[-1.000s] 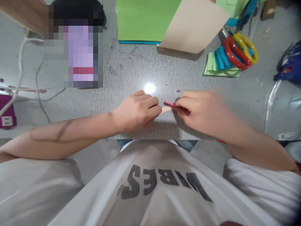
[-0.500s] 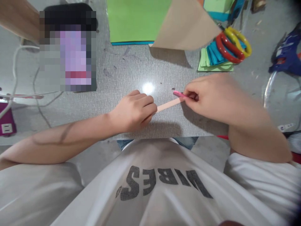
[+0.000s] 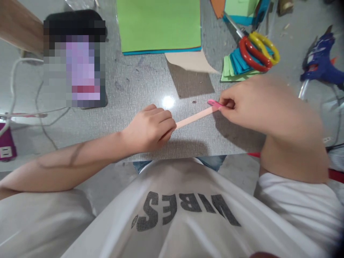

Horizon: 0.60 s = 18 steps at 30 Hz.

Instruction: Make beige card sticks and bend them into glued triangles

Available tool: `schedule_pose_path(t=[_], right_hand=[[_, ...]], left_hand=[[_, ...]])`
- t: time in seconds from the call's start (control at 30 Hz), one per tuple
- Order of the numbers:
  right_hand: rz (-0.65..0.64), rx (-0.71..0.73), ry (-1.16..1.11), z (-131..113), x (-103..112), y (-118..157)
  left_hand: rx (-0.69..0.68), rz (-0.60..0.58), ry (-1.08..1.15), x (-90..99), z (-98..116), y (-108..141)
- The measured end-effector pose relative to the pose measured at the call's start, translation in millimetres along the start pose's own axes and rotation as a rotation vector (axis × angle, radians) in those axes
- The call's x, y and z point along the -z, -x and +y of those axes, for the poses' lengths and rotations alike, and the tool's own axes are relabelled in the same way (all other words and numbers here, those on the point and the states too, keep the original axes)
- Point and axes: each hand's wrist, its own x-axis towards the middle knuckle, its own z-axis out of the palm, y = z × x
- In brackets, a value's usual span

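A narrow pale peach strip (image 3: 195, 118) stretches between my two hands, slanting up to the right. My left hand (image 3: 153, 128) is closed round its lower left end. The fingers of my right hand (image 3: 236, 102) pinch a small pink tool (image 3: 214, 104) at the strip's upper right end; the tool overlaps the strip there. What the tool is exactly is too small to tell. Both hands are above the grey table (image 3: 145, 86), close to its front edge.
Green sheets (image 3: 161, 25) lie at the back, with a peach sheet (image 3: 188, 61) curling beneath. Red-and-yellow-handled scissors (image 3: 255, 53) rest on folded blue and green paper (image 3: 228, 70). A blue glue gun (image 3: 319, 61) is at right, a blurred phone (image 3: 83, 68) at left, beside a person's arm (image 3: 21, 25).
My right hand has moved right with the pink tool, and more of the strip shows. The peach sheet has dropped from over the green sheets, uncovering the scissor blades.
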Motion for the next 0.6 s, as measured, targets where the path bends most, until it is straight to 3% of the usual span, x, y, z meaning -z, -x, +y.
schedule_pose_path(t=[0.23,0.47,0.6], right_hand=[[-0.073,-0.098,0.049,7,8,-7],[0.047,-0.071,-0.078,9,33,6],[-0.006,0.019,-0.034,-3,22,8]], left_hand=[[-0.013,0.015,-0.030,-1.0,0,0],[0.068,-0.023,0.024,-0.5,2,-2],[0.095,-0.009,0.071,-0.1,1,-2]])
